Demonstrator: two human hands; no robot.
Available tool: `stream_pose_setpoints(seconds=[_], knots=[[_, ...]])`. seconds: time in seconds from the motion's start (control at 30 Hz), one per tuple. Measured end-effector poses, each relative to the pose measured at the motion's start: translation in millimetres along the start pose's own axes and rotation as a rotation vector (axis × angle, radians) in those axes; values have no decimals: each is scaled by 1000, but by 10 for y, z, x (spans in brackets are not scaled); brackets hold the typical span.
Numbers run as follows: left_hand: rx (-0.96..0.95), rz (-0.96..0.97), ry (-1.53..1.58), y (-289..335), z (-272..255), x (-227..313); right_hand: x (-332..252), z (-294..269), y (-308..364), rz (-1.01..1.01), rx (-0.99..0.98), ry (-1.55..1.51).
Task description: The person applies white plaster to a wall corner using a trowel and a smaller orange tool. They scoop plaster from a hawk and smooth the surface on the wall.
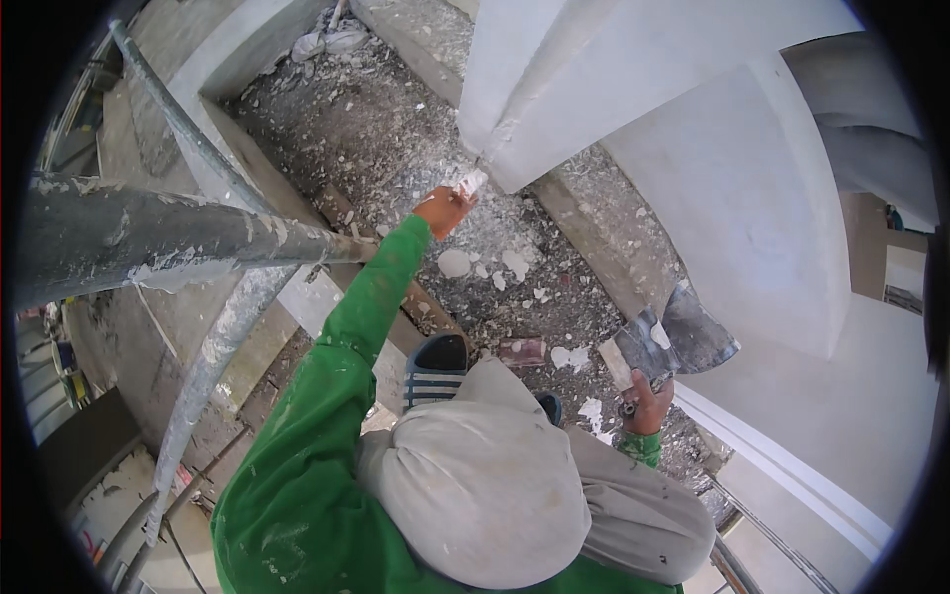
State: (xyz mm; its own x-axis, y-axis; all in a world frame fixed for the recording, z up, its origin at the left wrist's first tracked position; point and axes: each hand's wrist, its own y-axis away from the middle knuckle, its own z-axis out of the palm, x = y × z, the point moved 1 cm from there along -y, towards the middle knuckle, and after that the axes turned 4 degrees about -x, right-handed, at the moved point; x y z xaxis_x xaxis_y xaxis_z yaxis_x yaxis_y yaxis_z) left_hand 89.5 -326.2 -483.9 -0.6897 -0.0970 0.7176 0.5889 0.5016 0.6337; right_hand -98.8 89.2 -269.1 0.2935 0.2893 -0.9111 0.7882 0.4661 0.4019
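Observation:
Stretched ahead, my left hand (443,212) is closed on a small flat scraper-like piece (472,182) smeared white. Its tip is close to the lower end of a white wall corner (485,139); whether they touch, I cannot tell. Down at the right, my right hand (648,406) grips a dark, bent metal plate (698,332) with a pale putty patch on it. A pale flat strip (615,364) sticks out beside that hand's fingers. Most of the grip is hidden under the plate.
Rubble and white flakes cover the ground (515,228) between concrete ledges (594,247). Thick putty-spattered scaffold pipes (178,238) cross on the left. My sandalled foot (435,366) stands near a reddish block (522,351). A curved white wall (742,198) rises at the right.

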Motion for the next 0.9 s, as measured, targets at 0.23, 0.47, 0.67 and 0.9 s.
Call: stream_pose_setpoints(seconds=[0.23,0.47,0.67,0.9], knots=[[-341,-119,796,-156,-105,-83,36,-66,-69,13,-1,83],[-257,-160,1287,-384,32,-211,-67,54,-44,30,19,138],[-143,-191,1372,-570,-23,-166,-81,105,-32,49,23,69],[-142,-188,1217,-649,-160,-181,-45,26,-50,43,26,131]])
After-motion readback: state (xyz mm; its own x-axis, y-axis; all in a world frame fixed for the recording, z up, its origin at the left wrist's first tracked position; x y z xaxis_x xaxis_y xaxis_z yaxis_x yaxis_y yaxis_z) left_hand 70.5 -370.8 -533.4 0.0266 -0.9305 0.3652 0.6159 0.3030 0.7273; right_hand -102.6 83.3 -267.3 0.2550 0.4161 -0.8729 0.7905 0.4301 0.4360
